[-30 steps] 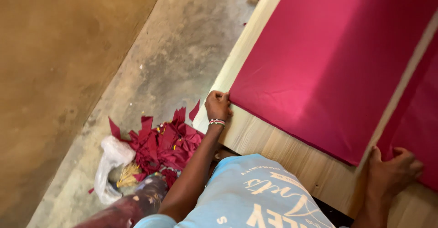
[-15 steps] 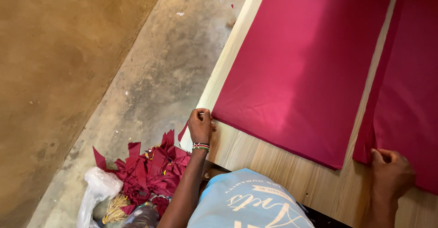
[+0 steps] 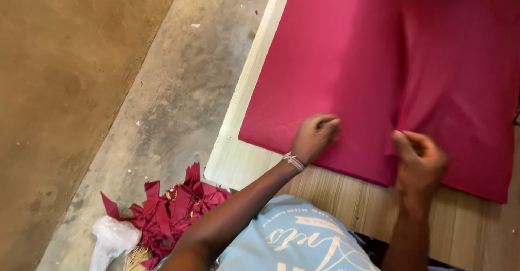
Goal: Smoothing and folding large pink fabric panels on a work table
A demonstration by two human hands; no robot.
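While the magenta fabric (image 3: 352,70) lies spread over the wooden bench (image 3: 244,157), mostly flat, the left hand (image 3: 314,136) presses it, fingers curled, and the right hand (image 3: 420,160) pinches a remaining fold.

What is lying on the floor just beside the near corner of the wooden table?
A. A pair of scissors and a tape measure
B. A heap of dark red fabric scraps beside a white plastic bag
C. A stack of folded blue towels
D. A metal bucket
B: a heap of dark red fabric scraps lies on the concrete floor next to a crumpled white plastic bag, below the corner of the wooden table.
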